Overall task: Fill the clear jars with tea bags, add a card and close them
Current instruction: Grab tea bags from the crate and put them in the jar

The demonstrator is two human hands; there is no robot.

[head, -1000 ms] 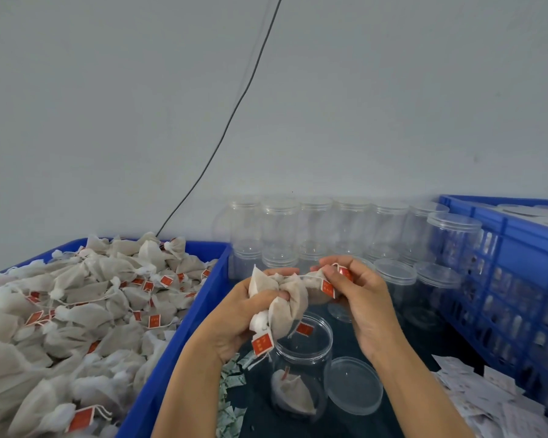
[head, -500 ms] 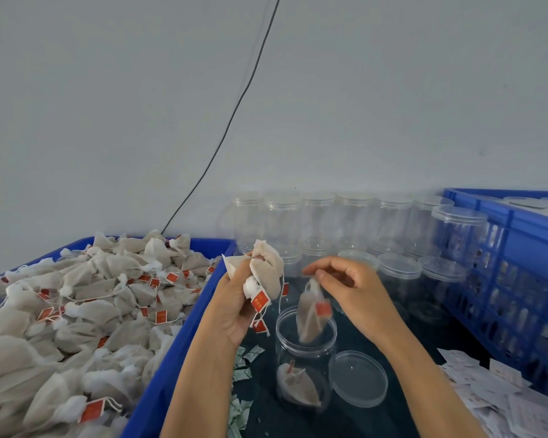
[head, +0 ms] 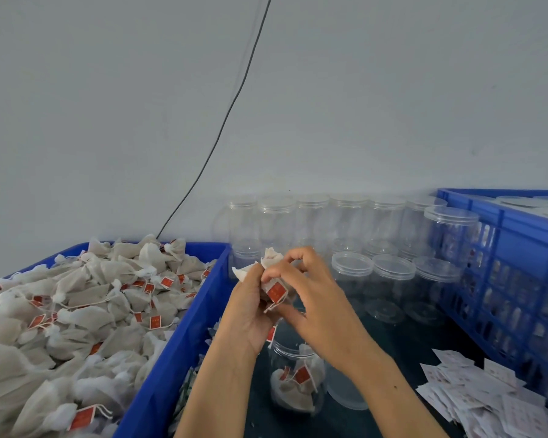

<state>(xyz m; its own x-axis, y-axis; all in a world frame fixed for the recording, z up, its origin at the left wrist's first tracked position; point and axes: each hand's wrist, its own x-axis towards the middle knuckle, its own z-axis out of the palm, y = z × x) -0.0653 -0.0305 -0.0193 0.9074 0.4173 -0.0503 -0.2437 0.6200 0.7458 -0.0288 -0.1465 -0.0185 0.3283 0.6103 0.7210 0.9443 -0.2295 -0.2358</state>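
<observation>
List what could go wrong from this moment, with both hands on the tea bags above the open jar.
1. The left hand grips several tea bags while the right hand picks at them above the open jar; tangled strings could pull out two at once, or one could drop beside the jar.
2. The loose lid lies right beside the jar under the right forearm, so it might get knocked.

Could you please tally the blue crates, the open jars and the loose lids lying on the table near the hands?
Blue crates: 2, one with tea bags and one on the right
Open jar: 1
Loose lid: 1
Total: 4
</observation>
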